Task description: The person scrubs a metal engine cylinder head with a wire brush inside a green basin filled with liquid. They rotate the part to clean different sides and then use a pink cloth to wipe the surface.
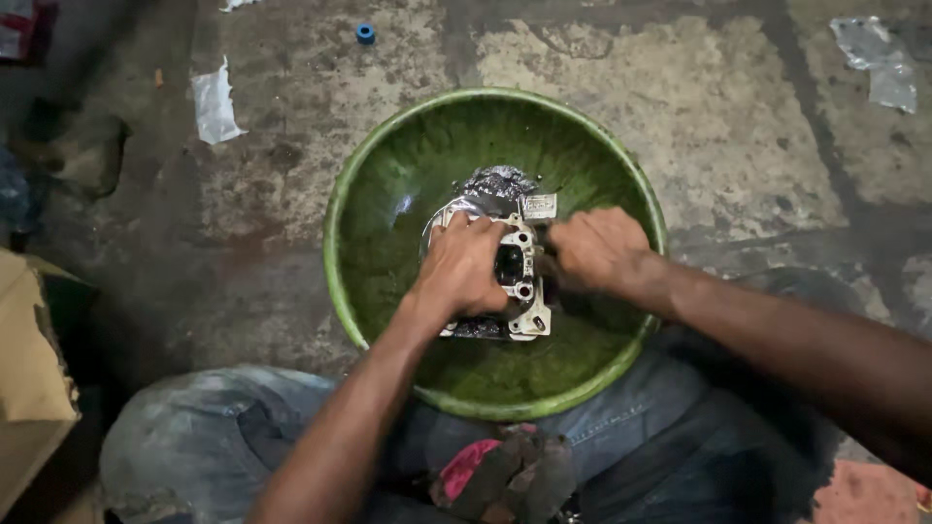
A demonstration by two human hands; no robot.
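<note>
A grey cast-metal engine part [519,262] with bolt holes and a dark round bore stands in a big green plastic basin [388,194] on the floor. My left hand [461,267] grips the part from its left side, fingers over the top edge. My right hand [597,250] is closed against the part's right side; whatever it holds is hidden by the fingers. A small pale block [539,206] sits at the part's upper right. The basin's bottom looks wet and dark.
My knees in blue jeans [194,437] frame the basin. A dirty pink and grey rag [505,475] lies in my lap. Scraps of plastic film [214,102] [879,58] and a small blue cap [365,33] lie on the stained concrete. A cardboard box [29,369] stands left.
</note>
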